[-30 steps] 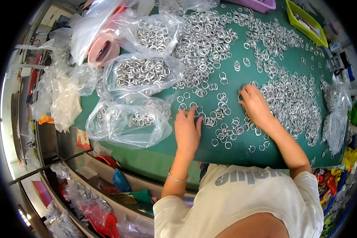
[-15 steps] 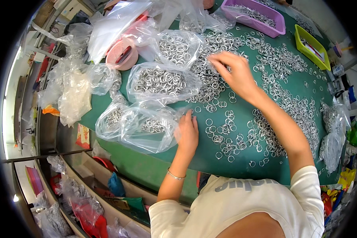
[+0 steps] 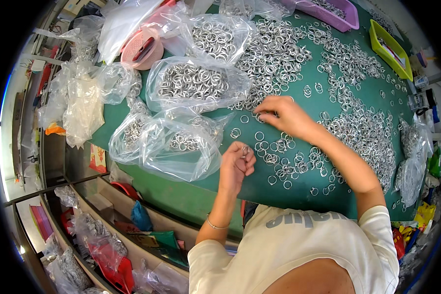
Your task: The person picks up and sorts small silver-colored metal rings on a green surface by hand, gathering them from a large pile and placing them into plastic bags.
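My left hand is turned palm up beside the front clear plastic bag, its fingers curled around a small silver metal ring. To its upper right, my right hand hangs over the near edge of a big heap of metal rings. The thumb and fingers of that hand are closed together; what sits between them is too small to make out. Loose rings lie scattered just right of my left hand. Another open bag, full of rings, lies behind the front one.
Along the right lies a second heap of rings, with a filled bag beyond it. A purple basket and a yellow-green tray stand at the back right. At the back left is a pink basket. Shelves hold bags below left.
My left hand has come away from the front bag, turned palm up, and now shows a ring. My right hand has drawn back from the heap toward me. The view has shifted slightly.
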Tool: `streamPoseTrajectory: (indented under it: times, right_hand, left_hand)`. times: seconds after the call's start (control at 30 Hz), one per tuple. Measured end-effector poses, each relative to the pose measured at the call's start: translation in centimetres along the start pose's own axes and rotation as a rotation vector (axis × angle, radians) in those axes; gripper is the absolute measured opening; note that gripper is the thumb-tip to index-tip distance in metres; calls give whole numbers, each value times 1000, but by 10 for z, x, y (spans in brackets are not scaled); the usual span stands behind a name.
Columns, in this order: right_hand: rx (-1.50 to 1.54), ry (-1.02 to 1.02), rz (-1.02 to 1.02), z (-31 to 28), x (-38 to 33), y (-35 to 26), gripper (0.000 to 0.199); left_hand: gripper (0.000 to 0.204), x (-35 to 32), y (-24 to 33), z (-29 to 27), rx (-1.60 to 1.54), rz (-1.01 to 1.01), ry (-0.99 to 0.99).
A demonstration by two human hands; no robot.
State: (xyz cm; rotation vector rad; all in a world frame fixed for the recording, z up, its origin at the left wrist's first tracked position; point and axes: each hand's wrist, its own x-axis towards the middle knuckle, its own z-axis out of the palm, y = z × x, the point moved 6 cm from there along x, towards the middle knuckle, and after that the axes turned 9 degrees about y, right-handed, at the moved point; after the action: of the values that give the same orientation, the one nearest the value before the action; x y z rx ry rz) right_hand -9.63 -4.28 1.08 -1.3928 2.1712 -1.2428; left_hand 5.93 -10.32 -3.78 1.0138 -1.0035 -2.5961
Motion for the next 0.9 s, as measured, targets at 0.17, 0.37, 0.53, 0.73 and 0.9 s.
streamPoseTrajectory:
  times: [0.17, 0.37, 0.53, 0.73, 0.9]
  right_hand:
    - [-353, 140, -357, 44, 3, -13, 12]
    - [-127, 258, -244, 26, -4, 0, 10]
    - [-483, 195, -329, 45, 3, -9, 12]
    - [590, 94, 367, 21, -22, 15, 6]
    - [1207, 126, 670, 14, -43, 35, 12]
  left_hand:
    - [25, -6, -13, -8, -179, -19, -81]
    - [8, -16, -4, -20, 260, 204, 184]
    - [21, -17, 20, -12, 907, 670, 325]
    - [28, -4, 45, -26, 1117, 968, 531]
    - [30, 1, 54, -20, 1077, 783, 526]
